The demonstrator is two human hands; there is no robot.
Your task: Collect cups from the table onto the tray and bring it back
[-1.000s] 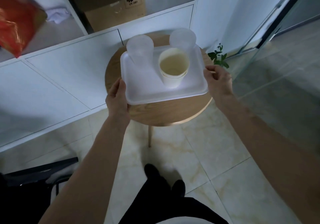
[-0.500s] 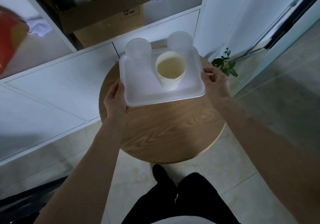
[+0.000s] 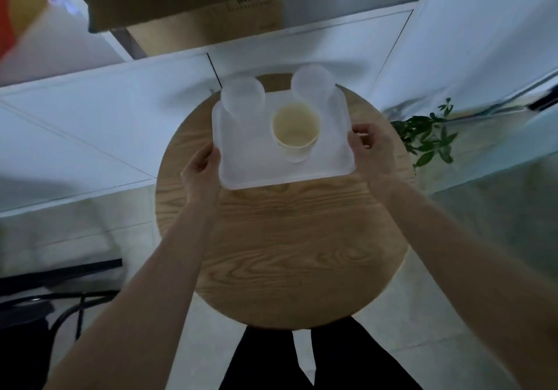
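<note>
Head view: the left hand (image 3: 201, 175) is gripping the near left edge of the white tray (image 3: 256, 166), fingers curled around the rim, and the right hand (image 3: 370, 148) is clasping the right edge in the same way. The tray is sitting over the far part of the round wooden bench (image 3: 290, 254); whether it is resting on the wood or hanging just above it, I cannot tell. Three cups are standing upright on it: a paper cup (image 3: 296, 130) near the middle, a frosted cup (image 3: 243, 100) at the far left corner and a second frosted cup (image 3: 314, 83) at the far right corner. No cups are showing on the bare wood, so collecting looks done and the carry back looks like the step in hand.

The risks are lying mostly in the load. Both frosted cups are crowding the far rim, so a forward tilt would probably be sending them over the edge toward the white cabinet (image 3: 105, 124). They look light, and a quick turn could be toppling them. The paper cup's inside is looking pale yellow; whether liquid is in it is unclear, but a jolt could be spilling it. The plant (image 3: 428, 139) is standing near the right elbow's path, and a swing that way could be snagging it.
</note>
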